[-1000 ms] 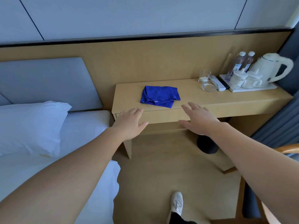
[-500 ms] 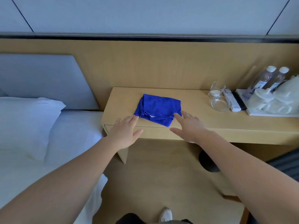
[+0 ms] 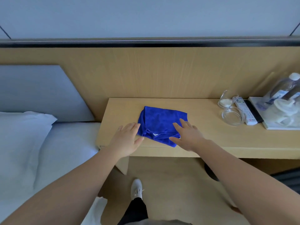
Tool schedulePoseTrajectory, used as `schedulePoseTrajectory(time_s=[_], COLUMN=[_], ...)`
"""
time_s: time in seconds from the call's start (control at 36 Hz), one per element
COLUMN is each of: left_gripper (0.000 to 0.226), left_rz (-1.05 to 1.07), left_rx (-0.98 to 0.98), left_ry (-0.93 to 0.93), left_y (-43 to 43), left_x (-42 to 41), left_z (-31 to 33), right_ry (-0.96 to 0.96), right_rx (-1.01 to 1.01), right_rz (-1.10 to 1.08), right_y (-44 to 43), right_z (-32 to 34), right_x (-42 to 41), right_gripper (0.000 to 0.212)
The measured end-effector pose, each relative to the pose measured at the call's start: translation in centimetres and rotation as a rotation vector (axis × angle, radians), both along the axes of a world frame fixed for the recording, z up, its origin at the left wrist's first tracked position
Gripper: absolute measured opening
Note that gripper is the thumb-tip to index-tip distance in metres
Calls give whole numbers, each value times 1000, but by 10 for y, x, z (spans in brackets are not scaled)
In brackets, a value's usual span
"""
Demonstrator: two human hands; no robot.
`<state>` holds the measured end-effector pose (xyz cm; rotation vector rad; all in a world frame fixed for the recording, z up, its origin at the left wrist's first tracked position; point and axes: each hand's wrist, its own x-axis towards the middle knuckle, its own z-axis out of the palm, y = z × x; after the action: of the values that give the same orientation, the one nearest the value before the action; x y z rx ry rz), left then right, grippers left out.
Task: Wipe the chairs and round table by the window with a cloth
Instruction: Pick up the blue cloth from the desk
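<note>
So the blue cloth (image 3: 159, 123) is sitting folded-ish and a bit rumpled on the wooden bench (image 3: 211, 137), toward the bench's left end and close to its front edge, with one corner hanging right at that edge. Both hands are reaching in from the front. The left hand (image 3: 127, 140) is flat and spread, empty, with its fingertips just at the cloth's left side, touching or nearly so, hard to say which. The right hand (image 3: 186, 135) is also spread wide and empty, but it's the one actually over the thing: its fingers lie across the cloth's right-front part, palm down. So the cloth lies between the two hands and slightly ahead of them, toward the wall, and the right hand is clearly nearer to a real grab. The cloth's longer side runs left to right along the bench, so the hands bracket it at its two ends. Nothing is pinched yet; looks like the pickup step, before any wiping. No chairs or round table in view from here. Off at the bench's right end there's a glass dish (image 3: 232, 116), a remote (image 3: 244, 111) and a tray (image 3: 274, 124) with bottles, well apart from the cloth, so not really in the way. The bed (image 3: 48, 143) sits just left of the bench.
</note>
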<state>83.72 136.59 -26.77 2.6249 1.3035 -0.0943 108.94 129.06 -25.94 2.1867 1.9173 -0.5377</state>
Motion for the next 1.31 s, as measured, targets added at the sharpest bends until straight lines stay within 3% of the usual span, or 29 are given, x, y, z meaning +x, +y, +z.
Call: schedulePoseTrajectory(time_s=[0.44,0.81,0.86,0.97,1.17,1.31], left_gripper=[62,60,60,61,67,80], left_rz=[-241,-270,-264,-249,-275,-265], left_rx=[-81,-114,-123,-140,-226,-528], left_ry=[66,80,77,67,24,-30], left_y=[149,191,192,195,199,204], left_x=[36,63,66,75,96,107], left_z=[-41,-47,-47,-45,-31,-17], right_ry=[24,67,43,20,304,425], right_rx=[-159,-182,-169,-176,-166,-120], right_rz=[-273,-215,-219,-197,-211,-175], right_y=[107,166,173,182,177,164], right_z=[-59,-77,-76,-69,-50,-12], right_x=[2,26,28,28,36,39], right_gripper=[72,70,60,11,12,14])
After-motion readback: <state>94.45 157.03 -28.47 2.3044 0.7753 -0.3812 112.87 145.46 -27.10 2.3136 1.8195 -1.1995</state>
